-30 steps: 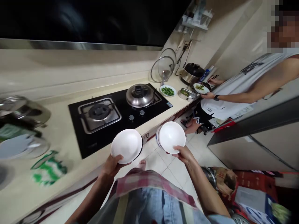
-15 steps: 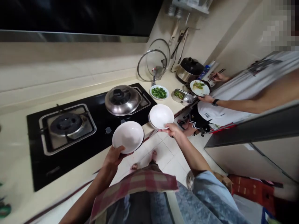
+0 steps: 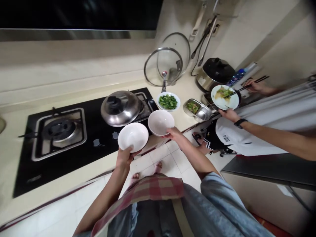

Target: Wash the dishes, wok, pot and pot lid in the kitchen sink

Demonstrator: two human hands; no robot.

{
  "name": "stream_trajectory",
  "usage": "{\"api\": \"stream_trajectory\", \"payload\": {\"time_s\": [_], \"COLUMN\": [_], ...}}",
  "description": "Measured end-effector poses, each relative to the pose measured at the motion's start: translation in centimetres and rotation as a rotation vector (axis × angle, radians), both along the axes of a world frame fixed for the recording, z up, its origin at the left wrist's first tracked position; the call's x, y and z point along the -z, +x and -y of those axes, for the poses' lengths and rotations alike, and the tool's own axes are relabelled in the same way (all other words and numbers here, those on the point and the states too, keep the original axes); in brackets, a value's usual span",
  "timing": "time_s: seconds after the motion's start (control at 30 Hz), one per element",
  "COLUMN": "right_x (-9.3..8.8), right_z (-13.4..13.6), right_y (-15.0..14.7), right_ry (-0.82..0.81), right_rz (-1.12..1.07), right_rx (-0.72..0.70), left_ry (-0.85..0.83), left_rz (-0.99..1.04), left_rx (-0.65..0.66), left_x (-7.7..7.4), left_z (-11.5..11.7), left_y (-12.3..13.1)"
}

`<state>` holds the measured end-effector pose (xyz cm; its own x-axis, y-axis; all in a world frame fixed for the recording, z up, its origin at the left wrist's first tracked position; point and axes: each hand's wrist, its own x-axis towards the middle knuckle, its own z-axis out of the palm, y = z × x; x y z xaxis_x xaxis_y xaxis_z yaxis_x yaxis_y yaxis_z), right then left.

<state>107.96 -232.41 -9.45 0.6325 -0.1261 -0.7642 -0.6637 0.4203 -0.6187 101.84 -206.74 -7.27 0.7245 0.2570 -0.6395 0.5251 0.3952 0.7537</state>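
My left hand (image 3: pixel 125 156) grips a white bowl (image 3: pixel 133 137) by its near rim, thumb on the inside edge. In my right hand (image 3: pixel 172 133) is another white bowl (image 3: pixel 161 122), held at its lower right rim. Both bowls are tilted a little and hang close together over the front edge of the stove, apart from each other. Just behind them sits a steel pan lid (image 3: pixel 120 108) with a black knob, on the right burner. A white plate of chopped green vegetables (image 3: pixel 168 101) lies on the counter beyond my right bowl.
A co-worker's hand (image 3: pixel 230 114) holds a plate of food (image 3: pixel 225 97); the other hand (image 3: pixel 254 86) holds chopsticks. A divided steel container (image 3: pixel 197 110), a black-lidded cooker (image 3: pixel 217 72) and glass lids (image 3: pixel 163 67) stand on the counter. The left burner (image 3: pixel 58 130) is uncovered.
The two bowls have come closer together, the right one moving left toward the left one. My view has shifted to the right. The co-worker's chopsticks have moved at the plate.
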Motion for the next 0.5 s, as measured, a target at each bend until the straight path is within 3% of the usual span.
{"api": "stream_trajectory", "payload": {"time_s": [0.1, 0.27, 0.5], "right_x": [0.9, 1.7, 0.9], "right_z": [0.3, 0.1, 0.4], "right_y": [0.7, 1.7, 3.1], "right_ry": [0.027, 0.056, 0.056], "right_rz": [-0.001, -0.011, -0.019], "right_rx": [-0.016, -0.044, -0.068], "left_ry": [0.041, 0.122, 0.110], "left_rz": [-0.016, -0.058, -0.074], "left_rx": [-0.003, -0.034, -0.162], "left_x": [0.1, -1.0, -1.3], "left_z": [1.1, 2.8, 3.5], "left_y": [0.5, 1.3, 2.2]}}
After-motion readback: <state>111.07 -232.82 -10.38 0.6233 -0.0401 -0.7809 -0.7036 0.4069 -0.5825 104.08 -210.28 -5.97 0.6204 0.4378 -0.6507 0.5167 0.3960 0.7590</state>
